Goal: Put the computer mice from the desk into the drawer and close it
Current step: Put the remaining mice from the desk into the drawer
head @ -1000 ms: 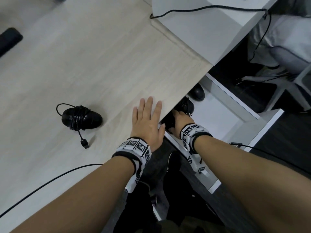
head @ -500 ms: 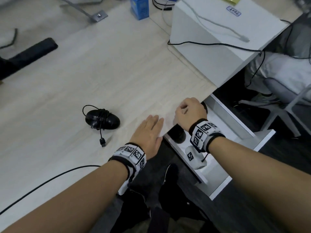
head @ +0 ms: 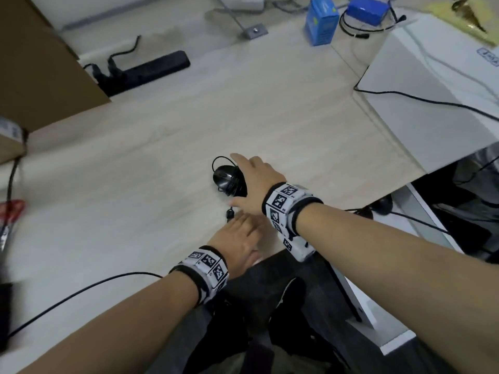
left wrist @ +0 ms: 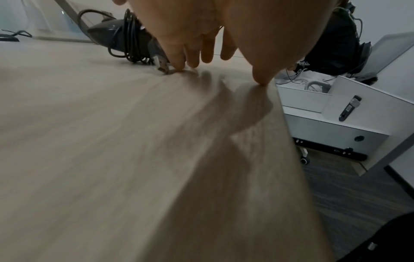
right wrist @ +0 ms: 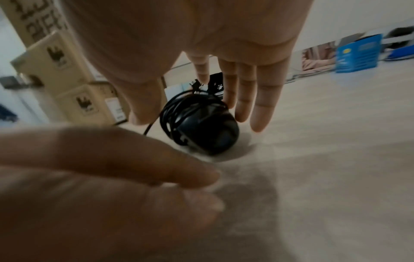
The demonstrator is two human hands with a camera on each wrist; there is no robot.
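Note:
A black mouse [head: 226,178] with its cable wound round it lies on the light wooden desk [head: 162,136]. My right hand [head: 253,182] hovers spread over it with straight fingers, thumb on the near side; in the right wrist view the mouse [right wrist: 201,127] sits just under the fingers [right wrist: 262,99], not gripped. My left hand [head: 240,238] lies flat on the desk near its front edge, fingertips [left wrist: 179,62] by the cable's USB plug [left wrist: 162,66]. The white drawer [head: 421,220] stands open at the right with two black mice [head: 383,205] in it.
A white box [head: 432,90] with cables sits on the desk's right end. At the back stand a blue carton [head: 321,20], a black power strip [head: 151,68] and cardboard boxes [head: 40,63]. A black cable [head: 81,292] crosses the desk's near left.
My right hand has come up out of the drawer and swung left across the desk to above the wrapped mouse, opening as it went. The left hand stayed flat on the desk.

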